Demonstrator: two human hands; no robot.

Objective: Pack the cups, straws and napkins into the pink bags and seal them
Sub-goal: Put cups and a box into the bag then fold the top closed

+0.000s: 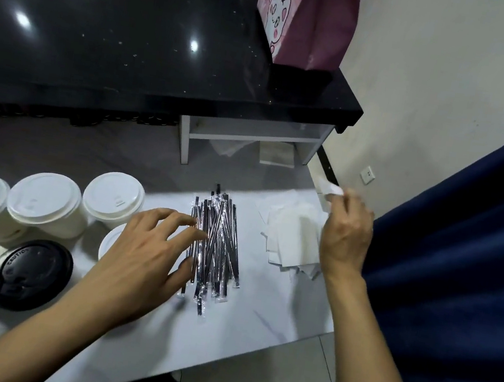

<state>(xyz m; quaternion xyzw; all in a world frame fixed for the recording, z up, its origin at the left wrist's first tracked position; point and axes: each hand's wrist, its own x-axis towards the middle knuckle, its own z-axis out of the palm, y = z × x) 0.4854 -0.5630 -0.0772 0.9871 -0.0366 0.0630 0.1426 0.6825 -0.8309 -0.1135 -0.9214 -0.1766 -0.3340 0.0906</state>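
A heap of black straws [215, 247] in clear wrappers lies on the white table [259, 315]. My left hand [140, 259] hovers open at the heap's left edge, fingertips touching the wrappers. To the right lies a pile of white napkins [294, 239]. My right hand [346, 233] is raised above that pile's far right side, pinching one napkin [328, 188], which is blurred. White-lidded cups [48, 201] and black-lidded cups [30, 276] stand at the left. A pink bag [304, 20] with a cat print stands upright on the black counter.
The raised black counter [120, 36] runs across the back, with a white shelf [252, 132] beneath its right end. A dark blue curtain [457, 284] hangs at the right. A cream wall with a socket [367, 174] lies behind it.
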